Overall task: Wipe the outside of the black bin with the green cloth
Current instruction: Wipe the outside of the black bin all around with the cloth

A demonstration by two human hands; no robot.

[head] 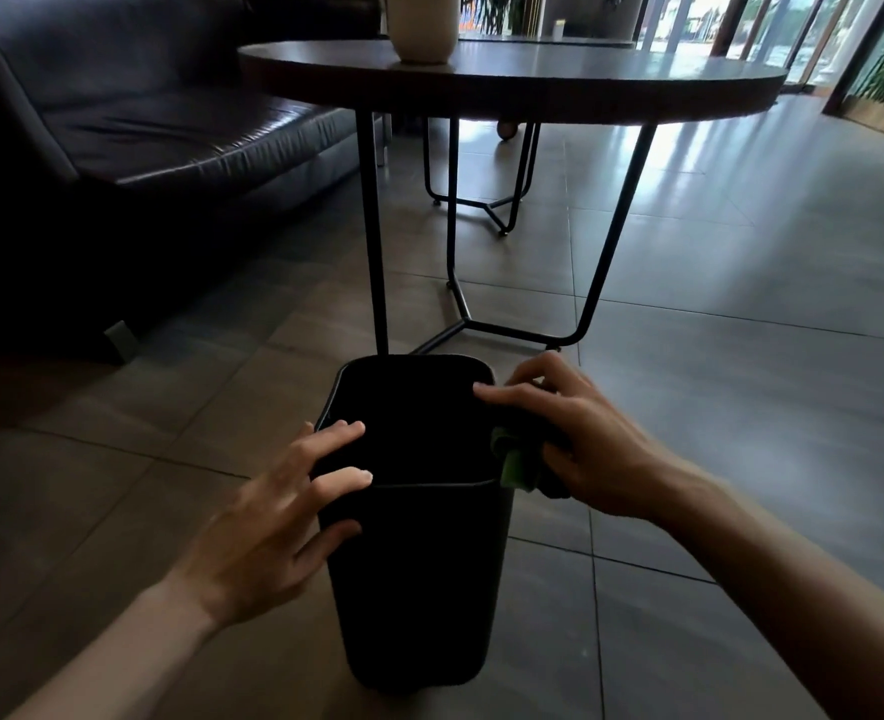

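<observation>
Both hands on bin (419, 574): L hand (268, 517) grips rim, R hand (580, 439) presses cloth (515, 462).

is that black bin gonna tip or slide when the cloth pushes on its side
Probably it could tip: the black bin is tall, narrow and looks empty, so likely light. It may also slide on the smooth tiled floor. The left hand gripping its rim should steady it while the right hand presses the green cloth.
</observation>
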